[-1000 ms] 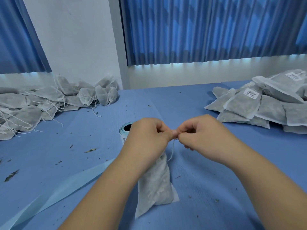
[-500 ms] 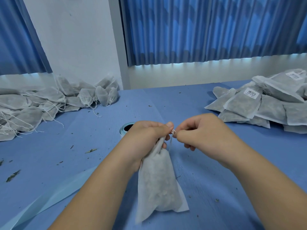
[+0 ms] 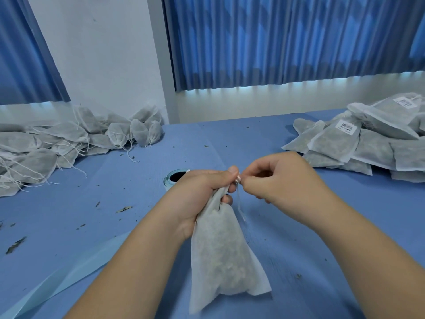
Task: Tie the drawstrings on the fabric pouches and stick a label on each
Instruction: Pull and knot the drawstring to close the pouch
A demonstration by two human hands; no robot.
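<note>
Your left hand (image 3: 202, 192) holds a filled fabric pouch (image 3: 225, 256) at centre over the blue tabletop (image 3: 230, 143), its grip clamped round the gathered neck. Your right hand (image 3: 282, 178), just beside it, has its grip pinched on the drawstring (image 3: 240, 208), whose loose end hangs down. A label roll (image 3: 176, 177) sits behind your left hand. At far left lie untied pouches (image 3: 69, 139), at far right labelled pouches (image 3: 368, 143).

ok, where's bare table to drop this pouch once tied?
Bare table centre-back, between the unlabelled pile and labelled pile; also right of the right hand, which pinches the drawstring. Crowded: both piles, the label roll behind the left hand gripping the pouch, liner strip lower left.
</note>
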